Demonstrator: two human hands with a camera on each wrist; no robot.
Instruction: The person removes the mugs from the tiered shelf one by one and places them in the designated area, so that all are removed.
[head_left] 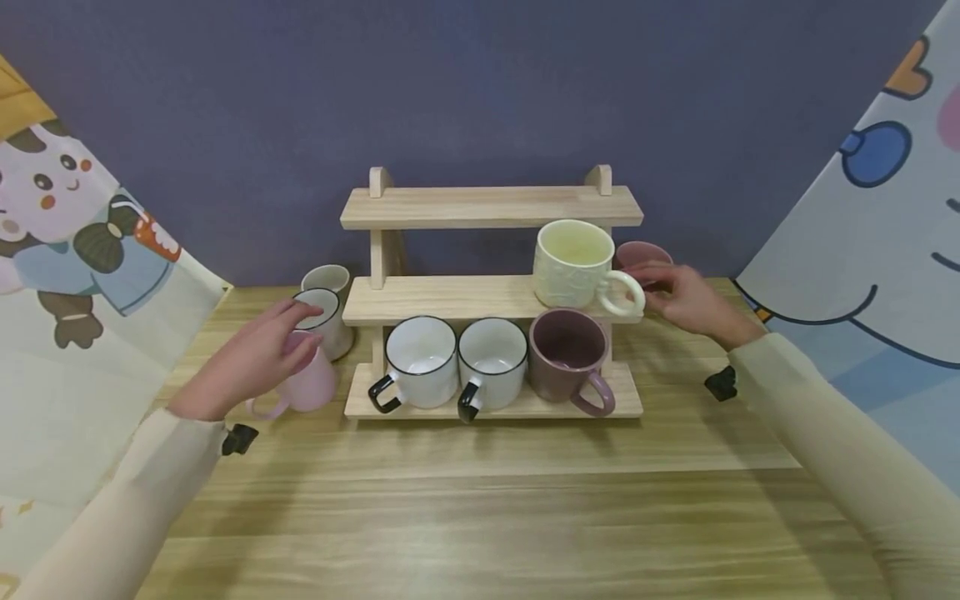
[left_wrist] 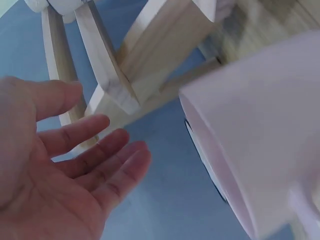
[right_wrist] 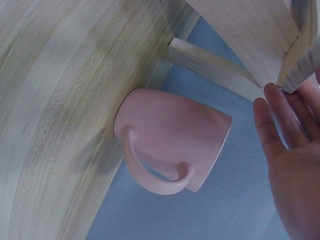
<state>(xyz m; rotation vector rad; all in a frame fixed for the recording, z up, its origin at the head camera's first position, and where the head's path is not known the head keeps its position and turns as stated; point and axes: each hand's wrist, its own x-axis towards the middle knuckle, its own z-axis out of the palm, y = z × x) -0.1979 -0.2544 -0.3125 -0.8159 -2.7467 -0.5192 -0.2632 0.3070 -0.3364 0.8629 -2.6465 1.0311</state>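
My left hand (head_left: 251, 358) hovers with loosely bent fingers over a light pink mug (head_left: 313, 385) left of the stand. In the left wrist view nothing lies in that hand, and the pink mug (left_wrist: 260, 115) is beside it. A white mug with a dark rim (head_left: 339, 337) and a pale mug (head_left: 327, 277) stand behind. On the right, my right hand (head_left: 686, 300) has its fingertips at the middle shelf's end, near the handle of a pale yellow embossed mug (head_left: 566, 279). A darker pink mug (right_wrist: 170, 135) stands on the table beyond this hand.
The three-tier wooden stand (head_left: 442, 296) stands against a blue-grey backdrop (head_left: 480, 100). Its bottom shelf bears two white mugs with black handles, one left (head_left: 427, 383) and one middle (head_left: 498, 385), plus a mauve mug (head_left: 558, 375). Patterned cloths hang at both sides.
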